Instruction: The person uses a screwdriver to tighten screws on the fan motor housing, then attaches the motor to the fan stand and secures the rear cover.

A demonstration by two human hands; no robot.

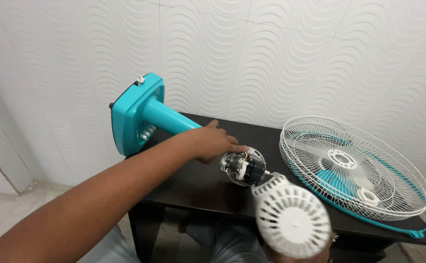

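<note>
bare left arm with no sleeve; grey striped trousers on the legs below.

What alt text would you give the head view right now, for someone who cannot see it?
The person's left hand rests on a teal fan's neck at its exposed motor, the fan lying on a dark table. The white vented motor cover is held near the camera; the right hand is barely visible beneath it. Two wire grilles lie stacked at the right.

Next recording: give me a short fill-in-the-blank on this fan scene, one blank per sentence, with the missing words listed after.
1. The left hand rests on the exposed fan ____.
2. The white vented motor cover is held near the ____ edge of the picture.
3. The wire fan guards lie on a dark ____.
4. The fan's base is coloured ____.

Missing words: motor; bottom; table; turquoise
</note>
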